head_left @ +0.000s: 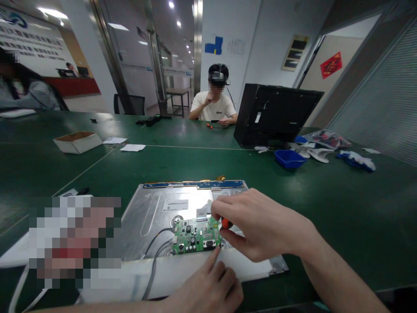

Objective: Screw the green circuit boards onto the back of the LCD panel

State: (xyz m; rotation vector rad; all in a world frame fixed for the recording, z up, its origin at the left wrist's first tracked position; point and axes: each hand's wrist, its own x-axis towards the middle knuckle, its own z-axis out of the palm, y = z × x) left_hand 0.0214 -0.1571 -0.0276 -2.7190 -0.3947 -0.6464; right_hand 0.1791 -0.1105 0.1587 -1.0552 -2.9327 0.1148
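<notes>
A green circuit board point(192, 230) lies on the back of a flat metal display panel point(143, 217). My right hand point(250, 224) is closed around the orange-red handle of a screwdriver point(226, 223) at the board's right edge; its shaft and tip are hidden behind my fingers. Below it, my left hand point(215, 284) stretches its index finger to the board's lower right corner. Its other fingers are curled, with nothing seen in them. Grey cables point(154, 265) run from the board's left side. A blue circuit strip point(195, 184) lines the panel's far edge.
A blurred patch point(74, 239) covers something left of the panel. Farther off stand an open box point(78, 142), a black monitor point(276, 115) and a blue tray point(289, 159). Gloves point(355, 160) lie at the right. Across the table sits a person point(213, 104); another is far left.
</notes>
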